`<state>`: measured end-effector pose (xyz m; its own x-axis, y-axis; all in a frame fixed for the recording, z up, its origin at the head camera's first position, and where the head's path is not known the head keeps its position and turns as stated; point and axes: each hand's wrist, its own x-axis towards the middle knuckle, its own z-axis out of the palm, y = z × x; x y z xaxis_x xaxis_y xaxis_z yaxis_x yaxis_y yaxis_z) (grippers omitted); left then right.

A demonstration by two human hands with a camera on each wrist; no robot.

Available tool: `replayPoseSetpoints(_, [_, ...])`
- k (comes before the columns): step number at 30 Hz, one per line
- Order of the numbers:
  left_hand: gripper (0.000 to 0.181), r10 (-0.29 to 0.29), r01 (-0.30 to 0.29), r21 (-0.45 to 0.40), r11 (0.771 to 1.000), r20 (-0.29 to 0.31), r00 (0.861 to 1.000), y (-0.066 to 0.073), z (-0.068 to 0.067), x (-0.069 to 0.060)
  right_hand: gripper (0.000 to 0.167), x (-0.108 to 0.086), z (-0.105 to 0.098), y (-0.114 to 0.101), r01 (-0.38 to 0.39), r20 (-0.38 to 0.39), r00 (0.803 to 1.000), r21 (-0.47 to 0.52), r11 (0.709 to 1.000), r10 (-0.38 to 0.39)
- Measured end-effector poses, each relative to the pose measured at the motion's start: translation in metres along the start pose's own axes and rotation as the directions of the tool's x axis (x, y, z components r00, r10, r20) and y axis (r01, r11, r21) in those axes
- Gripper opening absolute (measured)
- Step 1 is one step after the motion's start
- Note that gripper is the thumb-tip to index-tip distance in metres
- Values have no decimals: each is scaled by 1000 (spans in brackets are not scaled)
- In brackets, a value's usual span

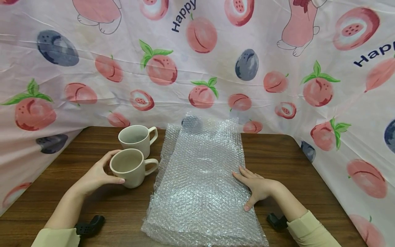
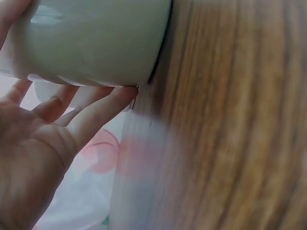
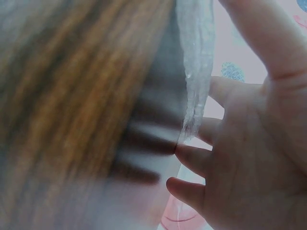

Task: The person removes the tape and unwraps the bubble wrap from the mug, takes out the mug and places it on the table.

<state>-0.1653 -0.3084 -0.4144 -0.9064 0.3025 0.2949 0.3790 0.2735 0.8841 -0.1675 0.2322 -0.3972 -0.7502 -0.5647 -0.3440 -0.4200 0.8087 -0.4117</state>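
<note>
A beige mug (image 1: pixel 132 171) with its handle to the right is at the left of the table. My left hand (image 1: pixel 100 171) holds it from the left, thumb on the near side and fingers around the far side. Just behind it stands a white ribbed mug (image 1: pixel 140 145), partly hidden. Layered sheets of clear bubble wrap (image 1: pixel 200 178) lie flat in the middle. At the wrap's right edge, my right hand (image 1: pixel 257 187) rests with spread fingers; in the right wrist view, fingertips (image 3: pixel 192 158) meet the edge of the wrap (image 3: pixel 195 72).
The dark wooden table (image 1: pixel 271 154) shows bare wood right of the wrap. A fruit-printed cloth (image 1: pixel 222 68) hangs behind and along both sides. The far end of the wrap reaches the cloth.
</note>
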Motion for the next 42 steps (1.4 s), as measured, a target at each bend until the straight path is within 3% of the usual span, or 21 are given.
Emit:
replayPoseSetpoints(11, [86,-15,16,-22,1000,32,999,-2,-3,-1,121,1,1,2,-3,2,1000,0,1000,3])
replayPoseSetpoints(25, [86,-45,41,48,998,71,996,2,-5,-2,119,0,-3,-1,-2,16,1000,-14,1000,2])
replayPoseSetpoints(33, [87,-46,39,79,996,94,994,3,-7,-2,103,-1,-5,-2,1,-20,1000,12,1000,-1])
replayPoseSetpoints(42, [87,-82,58,200,978,113,990,14,-9,0,81,0,-5,1,34,-105,994,27,999,-31])
